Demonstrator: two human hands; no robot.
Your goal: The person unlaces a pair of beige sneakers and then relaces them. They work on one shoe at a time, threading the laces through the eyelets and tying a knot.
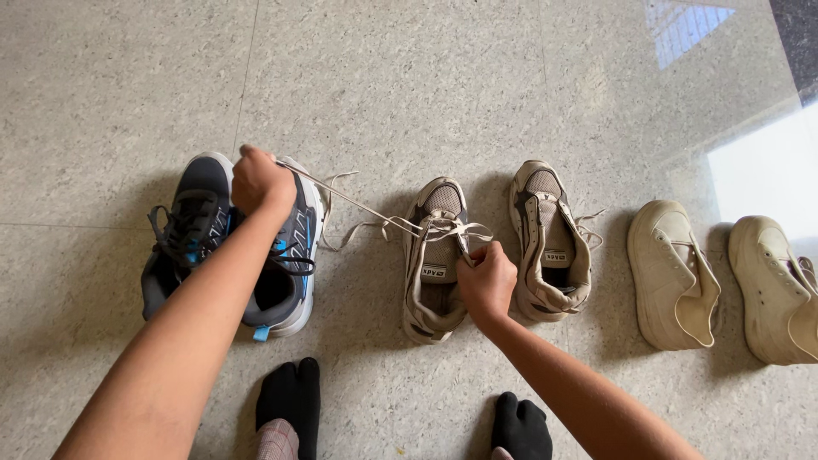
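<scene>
Here the left hand [260, 181] is raised over the pair of grey and black mesh trainers with blue trim [228, 243], its fingers closed in a pinch on the far end of a pale beige shoelace [358, 203]; the lace runs taut from that fist across the speckled grey stone floor [426, 85] to the beige and grey worn sneaker [434, 260] in the middle of the row, so the pull seems meant to draw the slack through the eyelets. The right hand [486, 281] sits on that sneaker beside the tongue, fingers curled shut and pinching the lace where it crosses, apparently to steady the shoe against the pull; a loose loop of the same lace lies on the floor between the trainers and the sneaker. Just to the right stands its matching beige and grey sneaker [550, 243], laces slack and mouth open; further toward the right edge of the floor lie two cream canvas low shoes [724, 281], heels crushed down, side by side and apart from the hands. All the shoes point away from the person, lined up in pairs; near the bottom edge two feet in black split-toe socks [290, 396] rest flat on the floor; a bright window reflection shows at the top right corner.
</scene>
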